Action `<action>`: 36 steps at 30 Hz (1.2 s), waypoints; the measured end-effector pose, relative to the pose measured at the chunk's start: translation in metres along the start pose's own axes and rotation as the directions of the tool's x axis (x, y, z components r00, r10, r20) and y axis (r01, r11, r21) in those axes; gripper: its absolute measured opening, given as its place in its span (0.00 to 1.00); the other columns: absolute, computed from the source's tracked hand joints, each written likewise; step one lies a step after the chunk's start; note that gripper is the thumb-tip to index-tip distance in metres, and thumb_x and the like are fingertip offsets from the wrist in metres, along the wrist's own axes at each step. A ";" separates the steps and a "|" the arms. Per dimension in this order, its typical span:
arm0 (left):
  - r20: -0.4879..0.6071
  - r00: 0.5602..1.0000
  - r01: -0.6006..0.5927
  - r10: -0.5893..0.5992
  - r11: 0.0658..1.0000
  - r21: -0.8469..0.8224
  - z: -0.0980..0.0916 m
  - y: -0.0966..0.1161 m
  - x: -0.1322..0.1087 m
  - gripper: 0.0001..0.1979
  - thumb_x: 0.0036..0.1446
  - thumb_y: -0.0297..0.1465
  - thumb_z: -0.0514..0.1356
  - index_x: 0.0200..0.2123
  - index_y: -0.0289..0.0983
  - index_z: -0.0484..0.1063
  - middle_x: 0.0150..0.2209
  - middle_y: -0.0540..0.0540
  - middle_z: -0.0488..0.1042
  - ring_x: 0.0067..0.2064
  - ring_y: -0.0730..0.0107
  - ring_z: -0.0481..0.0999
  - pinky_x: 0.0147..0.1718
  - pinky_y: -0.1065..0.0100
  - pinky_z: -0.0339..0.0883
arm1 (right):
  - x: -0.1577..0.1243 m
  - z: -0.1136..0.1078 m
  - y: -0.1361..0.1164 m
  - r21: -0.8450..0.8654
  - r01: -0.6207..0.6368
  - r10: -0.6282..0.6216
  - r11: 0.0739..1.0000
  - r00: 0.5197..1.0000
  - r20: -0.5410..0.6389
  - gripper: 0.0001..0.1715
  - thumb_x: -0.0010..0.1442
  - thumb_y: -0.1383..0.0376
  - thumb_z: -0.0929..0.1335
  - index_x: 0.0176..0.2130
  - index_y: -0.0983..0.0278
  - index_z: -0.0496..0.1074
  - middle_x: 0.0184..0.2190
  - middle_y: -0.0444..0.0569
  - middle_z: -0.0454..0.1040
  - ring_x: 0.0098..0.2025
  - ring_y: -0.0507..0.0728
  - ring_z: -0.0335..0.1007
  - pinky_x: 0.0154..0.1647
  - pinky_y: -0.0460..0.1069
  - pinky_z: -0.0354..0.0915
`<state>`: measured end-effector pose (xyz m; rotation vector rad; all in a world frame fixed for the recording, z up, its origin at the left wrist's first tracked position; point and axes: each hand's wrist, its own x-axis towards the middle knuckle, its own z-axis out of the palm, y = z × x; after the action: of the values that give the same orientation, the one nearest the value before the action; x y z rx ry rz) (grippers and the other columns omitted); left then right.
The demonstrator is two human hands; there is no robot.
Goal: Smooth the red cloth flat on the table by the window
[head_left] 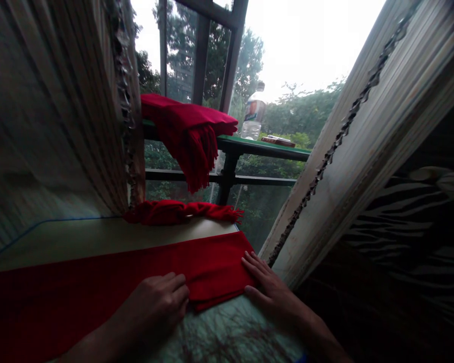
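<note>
A long red scarf point(136, 275), folded in layers at its right end, lies across the pale surface in front of me. My left hand point(161, 297) has its fingers curled down at the scarf's near edge, gripping the cloth; its fingertips are partly hidden. Over at the right end, my right hand point(267, 282) is open, its outstretched fingers resting flat on the folded edge. A second red scarf point(181, 212), bunched up with a fringed end, lies along the far edge of the surface.
Folded red cloth with a fringe point(191, 126) hangs over the green window rail point(272, 148). On that ledge stand a plastic bottle point(254, 113) and a small flat brown item point(278, 141). Curtains point(336, 146) frame the window; zebra-striped fabric point(386, 217) is at right.
</note>
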<state>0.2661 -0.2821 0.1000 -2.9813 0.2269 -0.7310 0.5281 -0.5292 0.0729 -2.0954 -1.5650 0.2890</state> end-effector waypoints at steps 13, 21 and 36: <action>0.149 0.985 0.113 -0.092 0.983 -0.146 0.001 0.002 -0.001 0.08 0.66 0.29 0.56 0.34 0.41 0.73 0.35 0.47 0.76 0.35 0.62 0.73 0.34 0.62 0.63 | 0.000 -0.003 0.013 0.041 0.027 -0.026 0.999 0.999 -0.044 0.41 0.68 0.45 0.67 0.74 0.47 0.54 0.76 0.48 0.49 0.77 0.66 0.38 0.74 0.71 0.43; 0.176 0.891 0.453 -0.418 0.829 -0.327 0.023 -0.033 0.048 0.27 0.70 0.37 0.52 0.69 0.39 0.64 0.70 0.41 0.64 0.71 0.50 0.61 0.70 0.45 0.49 | 0.077 -0.008 -0.007 -0.048 0.002 -0.009 0.999 0.988 -0.154 0.36 0.75 0.46 0.56 0.73 0.59 0.58 0.77 0.54 0.47 0.78 0.62 0.36 0.75 0.66 0.41; 0.204 0.828 0.550 -0.523 0.683 -0.481 0.050 -0.085 0.069 0.21 0.65 0.44 0.55 0.43 0.38 0.82 0.45 0.43 0.82 0.44 0.57 0.81 0.45 0.64 0.70 | 0.104 0.015 -0.014 -0.215 -0.112 0.085 0.970 0.988 -0.131 0.33 0.76 0.52 0.57 0.72 0.62 0.60 0.76 0.56 0.50 0.78 0.62 0.37 0.75 0.66 0.36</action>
<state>0.3610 -0.2074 0.0956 -3.6329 -0.5991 -0.7195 0.5421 -0.4248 0.0807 -2.3187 -1.4817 0.0194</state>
